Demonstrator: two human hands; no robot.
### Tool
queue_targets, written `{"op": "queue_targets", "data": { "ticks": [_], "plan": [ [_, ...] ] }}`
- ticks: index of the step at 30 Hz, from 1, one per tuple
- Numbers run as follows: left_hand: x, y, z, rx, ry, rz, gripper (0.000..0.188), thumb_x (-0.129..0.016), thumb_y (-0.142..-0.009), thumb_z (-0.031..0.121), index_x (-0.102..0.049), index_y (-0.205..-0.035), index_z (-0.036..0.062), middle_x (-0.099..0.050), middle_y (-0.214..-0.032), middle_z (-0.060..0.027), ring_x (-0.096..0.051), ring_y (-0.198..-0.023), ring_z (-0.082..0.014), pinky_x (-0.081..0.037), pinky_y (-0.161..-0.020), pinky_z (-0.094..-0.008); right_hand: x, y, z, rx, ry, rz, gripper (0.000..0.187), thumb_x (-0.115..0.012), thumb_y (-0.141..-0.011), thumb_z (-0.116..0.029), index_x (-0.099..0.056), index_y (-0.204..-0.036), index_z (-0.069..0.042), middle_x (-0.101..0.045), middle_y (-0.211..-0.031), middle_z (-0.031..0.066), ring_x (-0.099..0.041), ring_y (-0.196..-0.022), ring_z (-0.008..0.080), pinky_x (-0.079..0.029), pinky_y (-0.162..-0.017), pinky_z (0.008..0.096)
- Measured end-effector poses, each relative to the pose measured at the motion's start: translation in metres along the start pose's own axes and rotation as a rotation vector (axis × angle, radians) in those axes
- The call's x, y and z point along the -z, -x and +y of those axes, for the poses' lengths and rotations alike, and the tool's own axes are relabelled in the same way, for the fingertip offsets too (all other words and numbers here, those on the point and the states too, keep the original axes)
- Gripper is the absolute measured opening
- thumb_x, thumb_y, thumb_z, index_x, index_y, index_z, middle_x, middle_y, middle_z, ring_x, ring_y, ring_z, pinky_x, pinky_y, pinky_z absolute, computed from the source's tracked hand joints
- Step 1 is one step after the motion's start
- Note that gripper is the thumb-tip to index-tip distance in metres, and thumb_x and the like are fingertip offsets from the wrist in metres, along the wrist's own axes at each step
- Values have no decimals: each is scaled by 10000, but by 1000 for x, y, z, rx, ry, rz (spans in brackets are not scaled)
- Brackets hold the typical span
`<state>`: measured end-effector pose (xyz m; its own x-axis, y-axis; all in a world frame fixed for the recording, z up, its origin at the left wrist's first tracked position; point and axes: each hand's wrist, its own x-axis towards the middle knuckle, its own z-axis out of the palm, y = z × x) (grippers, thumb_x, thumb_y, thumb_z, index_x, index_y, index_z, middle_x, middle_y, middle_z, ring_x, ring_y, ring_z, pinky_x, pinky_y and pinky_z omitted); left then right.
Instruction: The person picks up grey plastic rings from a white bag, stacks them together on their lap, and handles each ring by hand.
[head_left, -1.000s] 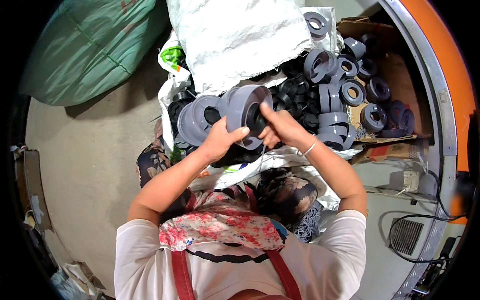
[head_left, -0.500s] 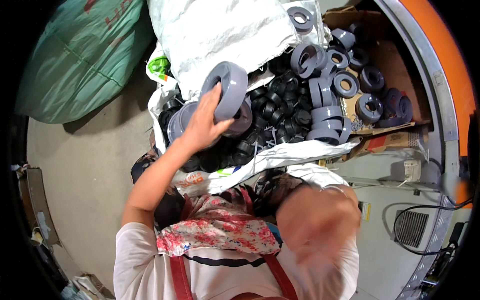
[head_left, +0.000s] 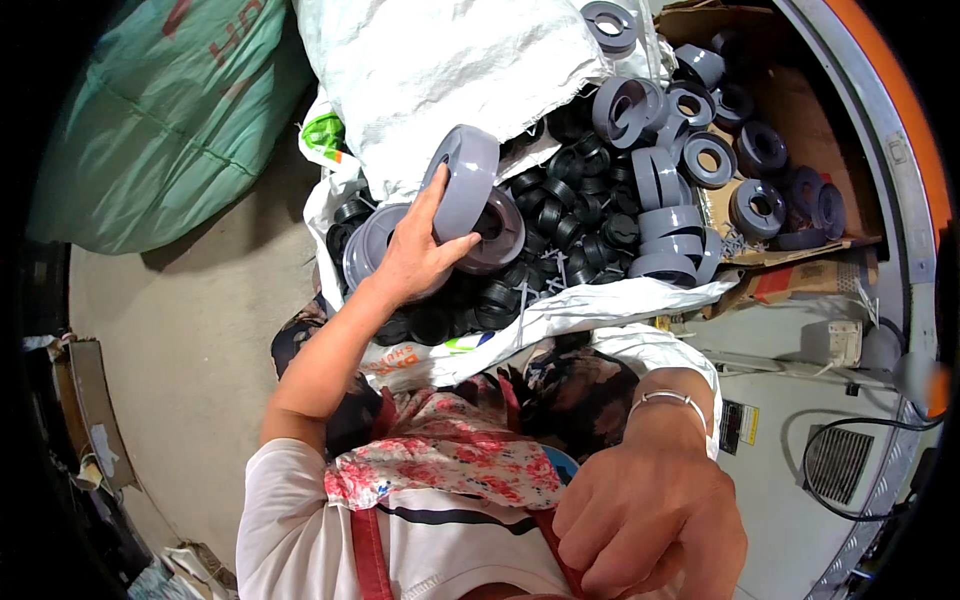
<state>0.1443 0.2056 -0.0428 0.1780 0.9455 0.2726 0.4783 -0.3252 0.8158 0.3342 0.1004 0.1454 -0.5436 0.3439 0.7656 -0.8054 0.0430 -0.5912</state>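
My left hand (head_left: 418, 250) grips a grey plastic ring (head_left: 468, 185), tilted on its edge, with the fingers at its left side and the thumb spread below. Under that hand, more grey rings (head_left: 370, 240) lie on a heap of small black round plastic parts (head_left: 560, 215). Close to my chest, on the right, my right hand (head_left: 650, 510) is closed with its knuckles up and a bangle at the wrist. Its fingertips are hidden, so whether anything is in it does not show.
A white woven sack (head_left: 450, 80) surrounds the black parts. Several grey rings (head_left: 709, 160) fill an open cardboard box (head_left: 810, 120) at the far right. A green sack (head_left: 170, 130) stands far left. A machine panel with a cable (head_left: 780, 400) is on the right.
My right hand, blurred before, has come lower and nearer and is now sharp, with its wrist and bangle in full view. My left hand keeps the grey ring almost in place.
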Motion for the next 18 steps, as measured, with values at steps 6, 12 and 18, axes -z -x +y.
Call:
{"op": "queue_targets", "data": {
  "ticks": [6,12,18],
  "plan": [
    [12,-1,4,237,647,58,675,-700,-747,223,-371,-1277,-34,-539,-1125,-95,-522,-982,-154,-409,-873,-273,36,-10,-5,-292,423,-244,89,-571,-768,-34,-574,-854,-57,-532,-706,132,-491,-549,250,-378,-463,318],
    [26,9,17,337,1210,-9,504,-655,-791,167,-427,-1195,-28,-541,-1107,-90,-535,-987,-162,-441,-857,-299,137,29,81,-874,1553,94,801,-723,-665,-130,-300,-1344,-161,-317,-1313,233,-341,-1207,400,-367,-976,412],
    [16,18,10,288,875,-65,504,-686,-767,147,-443,-1181,-7,-547,-1069,-65,-527,-956,-128,-423,-868,-290,154,46,106,-772,1177,527,688,-743,-664,-227,-409,-1218,8,-563,-1029,236,-574,-978,365,-481,-825,357]
  ]
}}
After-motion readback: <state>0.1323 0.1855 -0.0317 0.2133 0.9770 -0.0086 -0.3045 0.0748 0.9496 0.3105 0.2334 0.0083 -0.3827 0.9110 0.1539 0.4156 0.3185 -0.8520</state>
